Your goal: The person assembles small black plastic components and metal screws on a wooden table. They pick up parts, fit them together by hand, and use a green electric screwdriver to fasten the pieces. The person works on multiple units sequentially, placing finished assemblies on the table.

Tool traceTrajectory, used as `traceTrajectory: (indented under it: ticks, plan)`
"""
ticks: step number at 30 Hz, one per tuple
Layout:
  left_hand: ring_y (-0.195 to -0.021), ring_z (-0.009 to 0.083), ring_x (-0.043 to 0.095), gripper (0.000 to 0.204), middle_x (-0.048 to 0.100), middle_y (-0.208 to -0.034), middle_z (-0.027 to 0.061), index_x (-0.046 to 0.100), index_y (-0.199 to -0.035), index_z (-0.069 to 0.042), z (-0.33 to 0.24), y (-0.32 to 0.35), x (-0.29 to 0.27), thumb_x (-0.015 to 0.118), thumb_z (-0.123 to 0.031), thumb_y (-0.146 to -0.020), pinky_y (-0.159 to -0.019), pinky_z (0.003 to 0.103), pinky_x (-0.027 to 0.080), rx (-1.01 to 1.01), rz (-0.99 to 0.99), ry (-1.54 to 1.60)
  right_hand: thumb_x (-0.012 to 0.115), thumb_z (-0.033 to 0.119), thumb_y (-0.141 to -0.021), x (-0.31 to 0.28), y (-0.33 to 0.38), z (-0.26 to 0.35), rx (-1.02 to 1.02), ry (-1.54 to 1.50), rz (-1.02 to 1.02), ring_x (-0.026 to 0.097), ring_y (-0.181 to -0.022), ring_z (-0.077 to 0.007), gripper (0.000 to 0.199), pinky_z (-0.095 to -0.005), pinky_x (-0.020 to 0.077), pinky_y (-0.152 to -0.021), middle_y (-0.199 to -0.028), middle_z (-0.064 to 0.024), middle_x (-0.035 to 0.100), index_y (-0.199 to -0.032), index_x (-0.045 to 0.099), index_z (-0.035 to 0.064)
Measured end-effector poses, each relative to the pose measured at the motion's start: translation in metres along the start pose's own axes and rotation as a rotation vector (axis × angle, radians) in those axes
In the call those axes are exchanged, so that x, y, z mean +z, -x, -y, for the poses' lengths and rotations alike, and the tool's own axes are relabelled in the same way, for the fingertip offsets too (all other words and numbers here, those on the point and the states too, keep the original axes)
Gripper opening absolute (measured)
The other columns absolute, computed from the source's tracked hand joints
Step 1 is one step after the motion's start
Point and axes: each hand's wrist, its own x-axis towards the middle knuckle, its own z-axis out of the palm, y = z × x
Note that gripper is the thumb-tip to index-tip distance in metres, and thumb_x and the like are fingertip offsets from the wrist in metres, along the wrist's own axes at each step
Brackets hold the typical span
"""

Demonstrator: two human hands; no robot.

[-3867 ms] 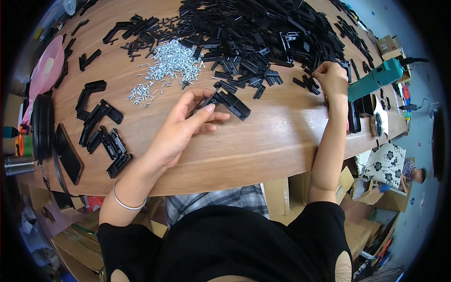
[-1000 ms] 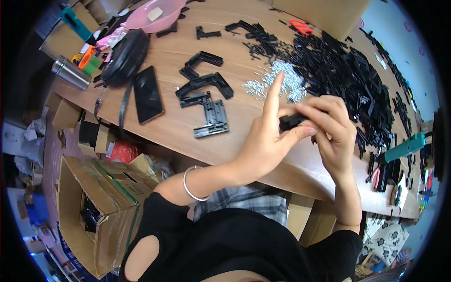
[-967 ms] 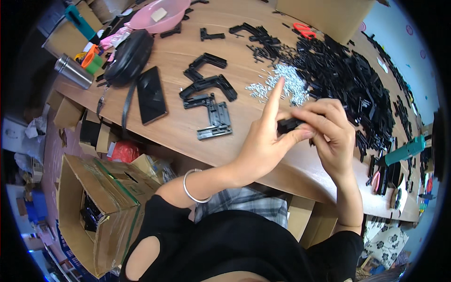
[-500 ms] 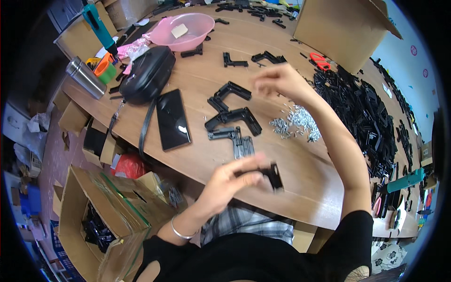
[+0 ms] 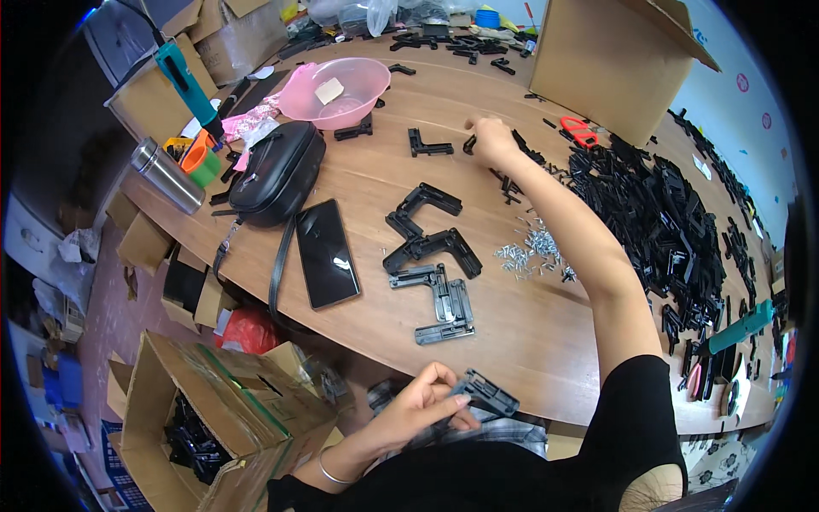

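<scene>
Near the table's front edge, my left hand (image 5: pixel 424 408) is closed around one end of a black angled plastic part (image 5: pixel 490 395), with recesses facing up. My right hand (image 5: pixel 493 145) reaches to the far middle of the table, its fingers curled down over another black angled part (image 5: pixel 529 148), whose ends show on both sides of the hand. Between the hands lie two black angled parts (image 5: pixel 433 247), touching, and lighter grey-looking ones (image 5: pixel 444 331) nearer me. A single L-shaped black part (image 5: pixel 429 145) rests left of my right hand. Small silver screws (image 5: pixel 533 252) lie below my right forearm.
A big heap of black parts (image 5: pixel 661 230) covers the right side, with red-handled scissors (image 5: pixel 579 132) and a cardboard box (image 5: pixel 610 68) behind. Leftward are a phone (image 5: pixel 328 256), black bag (image 5: pixel 277 175), pink basin (image 5: pixel 358 102), steel flask (image 5: pixel 168 175) and teal electric screwdriver (image 5: pixel 186 81).
My right hand has moved away from me onto the far black part. My left hand has drawn back toward me with its part, uncovering a grey-looking piece. The view has shifted slightly.
</scene>
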Motion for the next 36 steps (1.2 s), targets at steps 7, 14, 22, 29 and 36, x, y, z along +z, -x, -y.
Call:
traceTrajectory:
  ticks: [7,14,22,29,36]
  plan:
    - [-0.104,0.0248,0.059,0.045,0.055,-0.114,0.0163,0.032,-0.133,0.000,-0.005,-0.006,0.005,0.047,-0.018,-0.095,-0.076,0.028,0.047,0.098,-0.028,-0.052,0.061,0.002,-0.072,-0.007,-0.007,0.014,-0.178,-0.113,0.274,0.064,-0.092,-0.0271,0.029,-0.0377,0.0509,-0.083,-0.097,-0.0149,0.067,-0.099,0.069,0.0091]
    - [-0.094,0.0186,0.060,0.046,0.057,-0.111,0.0140,0.035,-0.131,0.003,-0.014,-0.003,-0.004,0.051,-0.019,-0.094,-0.072,0.026,0.045,0.182,-0.057,-0.068,0.065,0.007,-0.071,0.028,-0.013,0.050,-0.227,-0.118,0.133,0.060,-0.099,-0.0325,0.041,-0.0390,0.0483,-0.089,-0.099,-0.0197,0.064,-0.112,0.062,0.0082]
    - [-0.083,0.0182,0.061,0.021,0.060,-0.090,0.0139,0.052,-0.104,0.003,-0.092,-0.066,-0.085,0.054,-0.014,-0.091,-0.070,0.030,0.048,0.626,-0.649,-0.825,0.074,0.017,-0.067,-0.013,0.037,0.048,-0.103,-0.588,-0.115,0.064,-0.080,-0.0262,0.054,-0.0360,0.0515,-0.076,-0.089,-0.0130,0.067,-0.118,0.058,0.0073]
    - [-0.120,0.0364,0.038,0.051,0.047,-0.124,0.0213,0.042,-0.125,0.003,-0.081,-0.094,-0.042,0.060,-0.023,-0.086,-0.098,0.045,0.034,0.945,-0.849,-1.648,0.072,0.008,-0.074,-0.096,0.153,0.040,0.001,-0.803,-0.319,0.062,-0.074,-0.0104,0.024,-0.0243,0.0514,-0.065,-0.084,-0.0060,0.064,-0.094,0.059,0.0028]
    - [-0.104,0.0159,0.054,0.032,0.056,-0.116,0.0138,0.037,-0.126,0.004,-0.040,-0.112,0.042,0.036,-0.012,-0.098,-0.091,0.029,0.043,0.591,-0.093,-0.144,0.071,0.010,-0.072,-0.140,0.274,0.035,-0.278,-0.696,-0.145,0.058,-0.101,-0.0292,0.021,-0.0381,0.0464,-0.087,-0.099,-0.0097,0.062,-0.090,0.061,0.0051]
